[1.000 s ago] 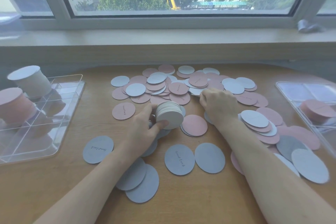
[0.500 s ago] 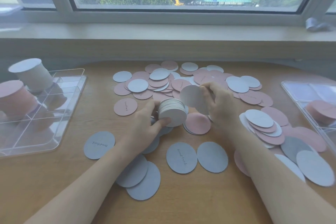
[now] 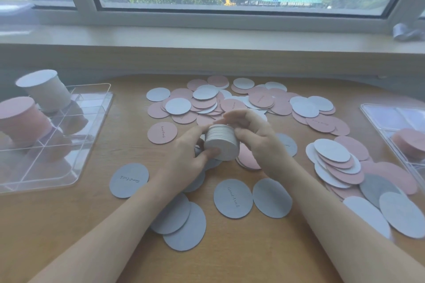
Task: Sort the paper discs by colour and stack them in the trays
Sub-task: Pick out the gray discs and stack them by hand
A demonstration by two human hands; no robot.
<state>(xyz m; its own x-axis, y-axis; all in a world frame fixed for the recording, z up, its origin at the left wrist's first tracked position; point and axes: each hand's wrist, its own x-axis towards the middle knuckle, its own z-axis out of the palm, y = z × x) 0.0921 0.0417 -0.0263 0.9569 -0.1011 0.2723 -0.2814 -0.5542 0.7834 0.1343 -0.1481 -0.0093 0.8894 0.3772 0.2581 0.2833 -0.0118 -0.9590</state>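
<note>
Head view: the fingers (image 3: 208, 153) of the left hand (image 3: 186, 161) are curled round the stack of pale discs (image 3: 222, 142), held tilted just above the table (image 3: 241, 257) at centre; the right hand (image 3: 255, 138) grips its right edge, fingers arched over the far rim. The edges should be squared before transfer to the left tray (image 3: 92, 126). Loose pink and grey discs are scattered across the wooden surface; a window is set beyond.

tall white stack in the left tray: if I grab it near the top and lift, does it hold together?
Probably not. The white stack looks like loose paper discs, so a top grip likely lifts only the upper ones. It already leans in the left tray, so a nudge could topple or fan it. Likely light; grip low, around the sides.
</note>
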